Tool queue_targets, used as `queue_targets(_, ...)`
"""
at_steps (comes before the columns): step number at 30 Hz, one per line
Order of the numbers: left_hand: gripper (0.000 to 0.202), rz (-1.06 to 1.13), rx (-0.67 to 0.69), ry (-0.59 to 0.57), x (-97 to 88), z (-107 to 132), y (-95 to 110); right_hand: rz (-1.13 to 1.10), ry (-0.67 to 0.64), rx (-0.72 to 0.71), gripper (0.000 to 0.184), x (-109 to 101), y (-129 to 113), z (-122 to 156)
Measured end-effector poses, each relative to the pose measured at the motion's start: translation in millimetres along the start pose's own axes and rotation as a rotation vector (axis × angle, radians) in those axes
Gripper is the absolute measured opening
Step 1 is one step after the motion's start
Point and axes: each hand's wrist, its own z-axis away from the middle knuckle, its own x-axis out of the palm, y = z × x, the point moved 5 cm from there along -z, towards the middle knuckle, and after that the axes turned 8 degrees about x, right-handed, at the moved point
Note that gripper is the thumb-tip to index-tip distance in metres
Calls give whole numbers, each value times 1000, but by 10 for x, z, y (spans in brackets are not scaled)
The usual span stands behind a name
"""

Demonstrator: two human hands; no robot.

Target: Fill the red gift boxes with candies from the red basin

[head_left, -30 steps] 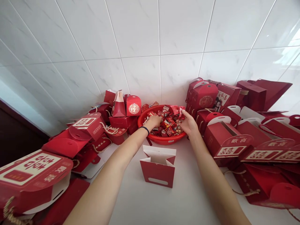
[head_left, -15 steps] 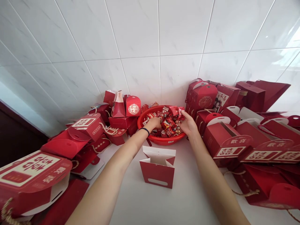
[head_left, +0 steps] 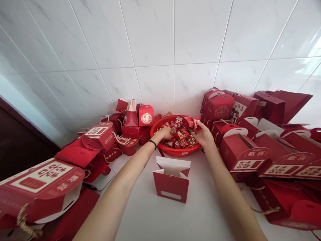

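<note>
Both my hands reach into a red plastic bowl [head_left: 175,152] heaped with red-wrapped candies [head_left: 182,134] at the back of a white surface. My left hand [head_left: 164,133], with a dark band on the wrist, has its fingers curled down into the candies on the bowl's left side. My right hand [head_left: 203,135] rests on the right side of the heap, its fingers pinched around candies. In front of the bowl, between my forearms, an open red paper gift box [head_left: 172,179] stands upright with its white inside showing.
Red gift boxes with rope handles are piled on the left [head_left: 96,135] and on the right [head_left: 240,155]. Small boxes [head_left: 146,115] stand beside the bowl. A white tiled wall [head_left: 160,50] rises behind. The white surface [head_left: 160,217] lies near me.
The camera view has shifted slightly, so the whole scene sits a little lower. Both hands stay in the bowl, fingers shifting a little among the candies.
</note>
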Motion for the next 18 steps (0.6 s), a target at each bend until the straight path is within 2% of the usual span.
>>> queue_targets(2, 23, 113, 34, 55, -27, 42, -47, 24, -7, -13, 18, 20, 0, 11)
queue_targets(5, 11, 310, 114, 209, -106, 143, -82, 70, -8, -37, 20, 47, -11, 36)
queue_targets(8, 26, 521, 203, 360, -181, 328, -90, 143, -4, -55, 25, 70, -44, 81)
queue_targets(11, 38, 682, 290, 438, -197, 570, -76, 250, -23, -59, 29, 133, -74, 164)
queue_targets(16, 49, 1007, 437, 618, -186, 936, -26, 421, -114, -45, 29, 381, -67, 377)
queue_targets(18, 47, 1044, 459, 650, -171, 1019, 17, 471, -165, -42, 29, 496, -58, 466)
